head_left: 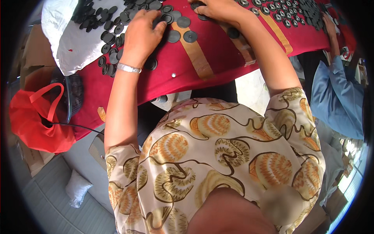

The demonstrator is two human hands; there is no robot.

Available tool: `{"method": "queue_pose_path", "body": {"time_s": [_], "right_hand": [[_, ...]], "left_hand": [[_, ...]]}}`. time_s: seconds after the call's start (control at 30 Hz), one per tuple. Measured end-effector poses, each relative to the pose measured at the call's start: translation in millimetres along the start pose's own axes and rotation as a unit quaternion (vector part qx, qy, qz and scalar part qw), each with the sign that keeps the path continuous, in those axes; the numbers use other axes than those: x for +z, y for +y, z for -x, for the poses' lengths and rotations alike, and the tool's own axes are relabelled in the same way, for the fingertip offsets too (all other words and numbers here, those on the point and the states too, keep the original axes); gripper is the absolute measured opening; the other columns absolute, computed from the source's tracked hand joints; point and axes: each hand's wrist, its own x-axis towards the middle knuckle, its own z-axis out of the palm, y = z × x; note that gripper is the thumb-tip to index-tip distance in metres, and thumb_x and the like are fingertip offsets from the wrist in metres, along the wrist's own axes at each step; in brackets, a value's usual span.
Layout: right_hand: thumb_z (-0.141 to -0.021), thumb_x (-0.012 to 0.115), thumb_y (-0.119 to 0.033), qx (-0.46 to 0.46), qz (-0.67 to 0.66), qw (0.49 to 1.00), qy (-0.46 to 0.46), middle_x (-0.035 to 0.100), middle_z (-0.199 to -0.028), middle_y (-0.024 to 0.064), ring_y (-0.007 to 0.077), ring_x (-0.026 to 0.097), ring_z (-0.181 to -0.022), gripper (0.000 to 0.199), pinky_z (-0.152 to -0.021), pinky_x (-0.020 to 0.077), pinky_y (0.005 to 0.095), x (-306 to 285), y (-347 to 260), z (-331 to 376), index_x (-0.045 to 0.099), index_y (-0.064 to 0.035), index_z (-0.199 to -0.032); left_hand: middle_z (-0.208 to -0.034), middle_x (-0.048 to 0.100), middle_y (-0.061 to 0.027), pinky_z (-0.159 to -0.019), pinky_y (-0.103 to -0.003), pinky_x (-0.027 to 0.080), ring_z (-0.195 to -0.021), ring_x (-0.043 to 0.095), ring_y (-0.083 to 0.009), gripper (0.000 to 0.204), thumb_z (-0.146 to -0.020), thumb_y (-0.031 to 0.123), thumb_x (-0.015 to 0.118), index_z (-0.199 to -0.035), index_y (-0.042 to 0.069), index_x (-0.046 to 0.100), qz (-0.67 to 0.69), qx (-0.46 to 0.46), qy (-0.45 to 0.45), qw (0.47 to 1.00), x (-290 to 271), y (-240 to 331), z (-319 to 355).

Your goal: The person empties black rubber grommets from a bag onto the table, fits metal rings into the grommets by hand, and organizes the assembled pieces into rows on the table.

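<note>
My left hand [145, 34], with a silvery band at the wrist, is at the far side of the red-covered table [156, 84]. Its fingers curl down among black round discs, and a dark disc seems to sit between thumb and fingers. Close to the upper edge, my right hand [212, 8] bends its fingers around another black disc [203, 17]; its fingertips are partly cut off. Between the hands lie several loose flat discs, among them a grey-black disc [183, 22] and a ridged disc [190, 36] on a brown tape strip [198, 58].
Black discs [111, 41] are heaped at the left, partly on a white plastic sheet [64, 46]. Discs with metallic centres [277, 17] stand in rows at the right. A co-worker's arm [332, 33] reaches in there. A red bag [39, 124] hangs by the table's left end.
</note>
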Motion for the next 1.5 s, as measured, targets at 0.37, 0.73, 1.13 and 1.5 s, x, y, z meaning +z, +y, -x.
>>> {"method": "queue_pose_path", "body": {"time_s": [0.37,0.73,1.13,1.5], "right_hand": [[-0.079,0.059,-0.015,0.005,-0.002,1.000,-0.028,0.059,-0.093,0.0173,0.0370,0.060,-0.088,0.022,-0.077,0.0482,0.0452,10.3,-37.8,17.2,0.059,-0.0074,-0.099],[-0.081,0.059,-0.013,-0.054,-0.215,0.973,0.063,0.062,-0.095,0.0188,0.0324,0.062,-0.085,0.026,-0.076,0.0499,0.0402,4.0,-31.3,4.9,0.061,-0.0036,-0.105],[-0.082,0.059,-0.018,-0.089,-0.138,0.978,0.130,0.064,-0.082,0.0101,0.0293,0.062,-0.077,0.022,-0.068,0.0483,0.0342,21.8,2.6,1.1,0.063,-0.0065,-0.101],[-0.082,0.060,-0.016,-0.268,-0.063,0.939,0.205,0.064,-0.093,0.0142,0.0290,0.062,-0.087,0.021,-0.075,0.0507,0.0347,-0.3,-30.9,-2.1,0.065,-0.0066,-0.100]], "left_hand": [[-0.084,0.067,-0.0069,-0.050,-0.025,0.046,-0.061,0.060,-0.0114,0.013,-0.087,0.011,0.059,-0.092,0.002,0.067,0.265,-0.244,0.027,0.933,-7.6,11.8,19.5],[-0.090,0.062,-0.0173,-0.044,-0.021,0.042,-0.066,0.060,-0.0209,0.053,-0.097,0.046,0.040,-0.110,-0.004,0.053,0.757,-0.331,-0.077,0.558,-3.1,14.0,13.9],[-0.087,0.061,-0.0117,-0.046,-0.020,0.037,-0.067,0.052,-0.0160,0.035,-0.097,0.028,0.046,-0.106,-0.005,0.057,0.656,-0.326,-0.003,0.681,-7.6,12.8,7.8],[-0.092,0.065,-0.0188,-0.044,-0.021,0.042,-0.063,0.060,-0.0174,0.048,-0.099,0.040,0.037,-0.104,-0.003,0.057,0.749,-0.321,-0.098,0.572,8.0,4.7,-1.2]]}}
